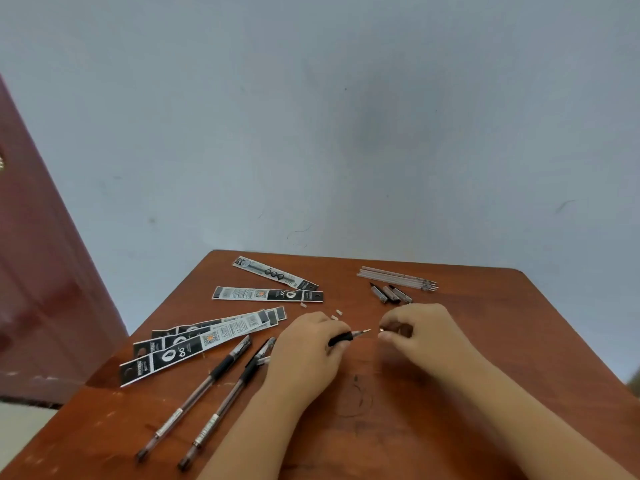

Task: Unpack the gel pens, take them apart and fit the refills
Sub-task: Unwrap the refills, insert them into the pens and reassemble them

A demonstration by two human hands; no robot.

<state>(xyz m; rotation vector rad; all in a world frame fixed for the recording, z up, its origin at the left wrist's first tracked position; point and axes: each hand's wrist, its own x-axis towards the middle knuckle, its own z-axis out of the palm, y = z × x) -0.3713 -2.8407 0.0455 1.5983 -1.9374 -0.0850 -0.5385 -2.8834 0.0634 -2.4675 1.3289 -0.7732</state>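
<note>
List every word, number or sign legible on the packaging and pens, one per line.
"609": far sleeve.
"8" with a drop sign: nearest sleeve.
Drop sign: second sleeve.
QR codes and fine print on the sleeves: too small.
Labels on the two pens: blurred.

We saw a scuffed, semi-glossy wooden bench (450, 341), clear plastic gel pens (194, 400) with matt black grips, glossy printed wrappers (194, 344).

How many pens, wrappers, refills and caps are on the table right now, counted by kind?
Whole gel pens lying on the table: 2
Pen held in the left hand: 1
Packaging sleeves: 5
Loose refills, about: 5
Pen caps: 3
Total: about 16
</note>
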